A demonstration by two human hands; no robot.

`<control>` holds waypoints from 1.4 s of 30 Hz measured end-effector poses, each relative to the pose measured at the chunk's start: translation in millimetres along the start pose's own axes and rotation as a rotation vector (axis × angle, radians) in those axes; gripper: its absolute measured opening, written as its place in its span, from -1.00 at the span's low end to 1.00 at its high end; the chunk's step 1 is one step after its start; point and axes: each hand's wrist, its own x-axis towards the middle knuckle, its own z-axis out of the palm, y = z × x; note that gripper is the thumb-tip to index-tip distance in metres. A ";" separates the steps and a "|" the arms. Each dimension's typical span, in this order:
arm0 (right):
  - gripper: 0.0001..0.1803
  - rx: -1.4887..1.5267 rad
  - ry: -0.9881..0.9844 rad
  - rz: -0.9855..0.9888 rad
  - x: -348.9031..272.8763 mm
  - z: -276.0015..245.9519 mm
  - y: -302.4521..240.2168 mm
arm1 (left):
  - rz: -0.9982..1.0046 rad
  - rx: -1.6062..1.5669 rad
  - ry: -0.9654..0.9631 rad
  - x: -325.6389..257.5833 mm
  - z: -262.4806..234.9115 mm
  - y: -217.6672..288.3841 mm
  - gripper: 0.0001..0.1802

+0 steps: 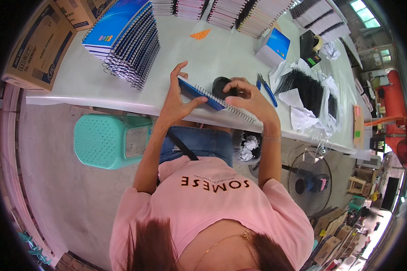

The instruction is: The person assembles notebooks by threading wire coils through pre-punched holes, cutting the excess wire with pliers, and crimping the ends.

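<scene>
A thin blue-covered notebook (191, 90) stands tilted on its edge near the table's front side. My left hand (174, 105) grips it by its left end, with the thumb along the near face and the fingers up behind. A wire spiral coil (239, 114) runs along the notebook's upper edge, and its loose end sticks out to the right past the cover. My right hand (254, 100) is curled, its fingertips closed on a rounded black object (220, 85) against the coil; its exact kind is unclear. Just right of that hand lie blue-handled pliers (269, 91).
Black coils (303, 90) lie on crumpled white paper at right, near a tape dispenser (308, 49). A stack of blue spiral notebooks (133, 45) stands back left, beside a cardboard box (40, 47). Smaller blue booklets (276, 45) sit back right. Below are a green stool (97, 141) and a fan (308, 180).
</scene>
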 end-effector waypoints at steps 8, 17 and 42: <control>-0.59 0.018 -0.088 -0.150 2.2 9.6 -22.4 | -0.004 -0.044 -0.026 1.7 -0.1 0.6 0.19; -0.59 -0.024 -0.050 -0.083 12.9 13.1 -28.6 | -0.052 -0.053 -0.038 0.9 -0.4 6.2 0.20; -0.40 -0.942 0.956 -0.004 -20.5 -10.3 84.5 | -0.122 -0.143 0.220 -4.4 21.2 6.9 -0.65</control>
